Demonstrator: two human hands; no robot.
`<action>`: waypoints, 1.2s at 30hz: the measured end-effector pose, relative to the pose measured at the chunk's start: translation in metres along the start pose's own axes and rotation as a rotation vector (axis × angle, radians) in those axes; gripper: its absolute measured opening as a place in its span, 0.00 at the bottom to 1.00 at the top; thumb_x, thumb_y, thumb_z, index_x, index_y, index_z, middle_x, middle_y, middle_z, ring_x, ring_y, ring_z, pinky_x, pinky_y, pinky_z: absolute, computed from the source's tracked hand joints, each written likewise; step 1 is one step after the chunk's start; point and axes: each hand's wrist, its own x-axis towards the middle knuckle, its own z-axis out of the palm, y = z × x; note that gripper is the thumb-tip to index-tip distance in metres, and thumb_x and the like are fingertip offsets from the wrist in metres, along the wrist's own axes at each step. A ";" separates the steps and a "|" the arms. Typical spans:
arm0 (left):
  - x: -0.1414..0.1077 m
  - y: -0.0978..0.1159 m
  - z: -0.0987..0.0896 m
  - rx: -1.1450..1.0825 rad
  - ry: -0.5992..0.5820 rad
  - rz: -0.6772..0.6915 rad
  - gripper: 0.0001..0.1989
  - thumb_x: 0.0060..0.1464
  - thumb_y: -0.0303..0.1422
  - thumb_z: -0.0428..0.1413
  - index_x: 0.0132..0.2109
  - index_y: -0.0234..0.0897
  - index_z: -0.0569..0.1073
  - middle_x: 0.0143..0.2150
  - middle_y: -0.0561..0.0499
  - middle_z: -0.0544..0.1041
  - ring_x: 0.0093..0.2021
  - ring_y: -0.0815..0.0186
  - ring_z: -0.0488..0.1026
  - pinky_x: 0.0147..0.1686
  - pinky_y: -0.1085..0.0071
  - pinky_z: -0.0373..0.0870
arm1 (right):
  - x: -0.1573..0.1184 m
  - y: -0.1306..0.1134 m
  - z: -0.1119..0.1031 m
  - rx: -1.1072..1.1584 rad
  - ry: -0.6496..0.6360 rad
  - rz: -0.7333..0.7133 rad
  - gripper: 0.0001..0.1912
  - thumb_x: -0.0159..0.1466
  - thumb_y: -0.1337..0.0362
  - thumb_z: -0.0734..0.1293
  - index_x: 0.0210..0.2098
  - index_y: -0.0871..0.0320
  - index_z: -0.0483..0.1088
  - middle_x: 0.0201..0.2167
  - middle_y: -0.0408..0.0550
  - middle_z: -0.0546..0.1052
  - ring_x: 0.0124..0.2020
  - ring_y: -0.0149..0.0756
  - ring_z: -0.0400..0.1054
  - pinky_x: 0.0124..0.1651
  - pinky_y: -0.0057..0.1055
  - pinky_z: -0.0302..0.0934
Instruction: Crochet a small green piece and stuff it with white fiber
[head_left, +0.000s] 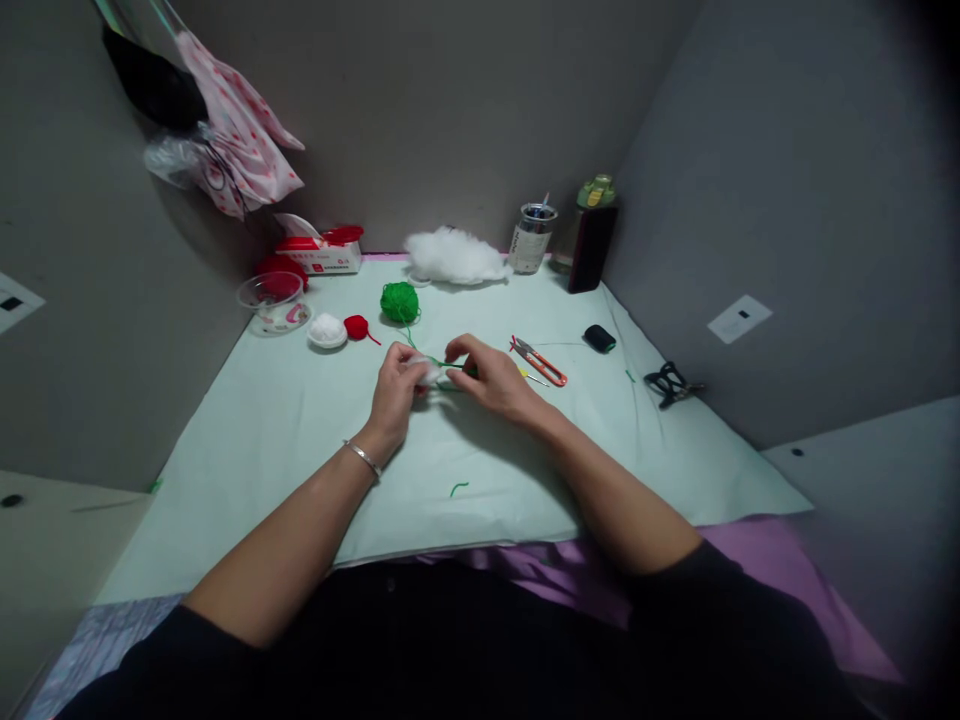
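My left hand (pixel 393 392) is closed, pinching a small white soft piece (pixel 429 373) between thumb and fingers; whether it is knitted or stuffing I cannot tell. Facing it, my right hand (pixel 491 378) has its fingers curled around green yarn (pixel 454 365) that runs to the white piece. A strand leads back from the hands to a green yarn ball (pixel 400 301). Just right of my right hand lie orange-handled thread snips (pixel 541 362) and a thin metal hook with a yellow part (pixel 534 378), partly covered by the hand.
Left of the hands sit a white round piece (pixel 328 331) and a small red piece (pixel 357 327). White stuffing (pixel 456 257), a can (pixel 533 238), a bottle (pixel 598 190) and a dark phone-like slab (pixel 592 250) line the back. Black clips (pixel 667 384) lie right; a green yarn scrap (pixel 459 488) lies in front.
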 end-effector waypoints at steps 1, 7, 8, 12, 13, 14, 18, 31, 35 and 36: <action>0.001 -0.001 0.000 -0.007 0.009 0.006 0.10 0.47 0.29 0.60 0.35 0.40 0.65 0.26 0.59 0.69 0.25 0.72 0.64 0.26 0.76 0.59 | 0.000 0.002 0.002 -0.038 -0.024 0.001 0.06 0.61 0.64 0.68 0.39 0.55 0.71 0.33 0.42 0.76 0.31 0.33 0.64 0.39 0.31 0.56; 0.001 -0.004 0.000 -0.045 -0.088 -0.032 0.11 0.49 0.29 0.62 0.36 0.40 0.66 0.28 0.57 0.74 0.28 0.70 0.71 0.30 0.74 0.68 | 0.004 0.013 0.014 -0.031 0.007 0.064 0.07 0.62 0.61 0.68 0.29 0.56 0.68 0.23 0.38 0.67 0.28 0.31 0.58 0.35 0.30 0.50; 0.001 -0.003 0.000 -0.054 -0.114 -0.035 0.11 0.49 0.30 0.62 0.37 0.39 0.67 0.30 0.56 0.76 0.29 0.70 0.72 0.33 0.73 0.70 | 0.004 0.015 0.015 -0.022 0.024 0.079 0.09 0.62 0.60 0.68 0.28 0.56 0.67 0.22 0.37 0.65 0.27 0.31 0.57 0.33 0.29 0.49; 0.001 0.002 0.000 -0.064 -0.202 -0.027 0.16 0.51 0.37 0.67 0.39 0.39 0.67 0.34 0.55 0.78 0.35 0.68 0.76 0.42 0.69 0.74 | 0.006 0.019 0.013 0.015 0.087 0.133 0.11 0.62 0.58 0.67 0.26 0.55 0.65 0.19 0.35 0.60 0.25 0.30 0.52 0.30 0.29 0.45; 0.001 0.003 0.000 -0.059 -0.215 -0.021 0.18 0.49 0.37 0.68 0.39 0.39 0.67 0.34 0.55 0.79 0.35 0.68 0.77 0.42 0.69 0.74 | 0.007 0.019 0.012 0.022 0.095 0.141 0.11 0.61 0.58 0.67 0.26 0.55 0.65 0.19 0.35 0.59 0.25 0.30 0.51 0.29 0.29 0.45; 0.001 0.003 0.000 -0.051 -0.223 -0.013 0.20 0.48 0.38 0.69 0.40 0.39 0.67 0.35 0.55 0.79 0.35 0.68 0.77 0.43 0.70 0.74 | 0.007 0.019 0.011 0.028 0.096 0.148 0.11 0.60 0.58 0.67 0.25 0.55 0.65 0.19 0.35 0.58 0.24 0.30 0.51 0.29 0.30 0.44; 0.003 -0.001 -0.002 0.000 -0.217 0.026 0.21 0.47 0.38 0.70 0.40 0.40 0.66 0.32 0.57 0.78 0.32 0.69 0.77 0.38 0.71 0.74 | 0.009 0.013 0.006 0.053 0.044 0.152 0.12 0.62 0.56 0.66 0.26 0.56 0.66 0.20 0.36 0.62 0.25 0.30 0.53 0.29 0.29 0.46; 0.008 -0.017 -0.004 0.259 -0.005 0.214 0.15 0.46 0.20 0.59 0.37 0.42 0.66 0.33 0.57 0.71 0.33 0.67 0.67 0.36 0.70 0.64 | -0.005 -0.005 0.026 0.000 0.027 0.186 0.06 0.62 0.64 0.65 0.27 0.55 0.68 0.22 0.39 0.67 0.27 0.34 0.58 0.34 0.31 0.48; 0.005 -0.013 -0.004 0.236 -0.029 0.237 0.14 0.49 0.21 0.59 0.39 0.42 0.65 0.37 0.56 0.71 0.35 0.67 0.67 0.37 0.70 0.65 | 0.004 0.006 0.027 0.078 0.021 0.209 0.11 0.63 0.58 0.64 0.26 0.56 0.67 0.21 0.38 0.65 0.26 0.32 0.58 0.30 0.29 0.50; 0.004 -0.011 -0.003 0.223 -0.045 0.231 0.14 0.50 0.22 0.59 0.39 0.42 0.65 0.38 0.56 0.71 0.34 0.68 0.67 0.36 0.71 0.65 | 0.006 0.008 0.026 0.091 0.024 0.213 0.13 0.63 0.56 0.64 0.26 0.56 0.67 0.21 0.38 0.65 0.25 0.31 0.57 0.30 0.29 0.50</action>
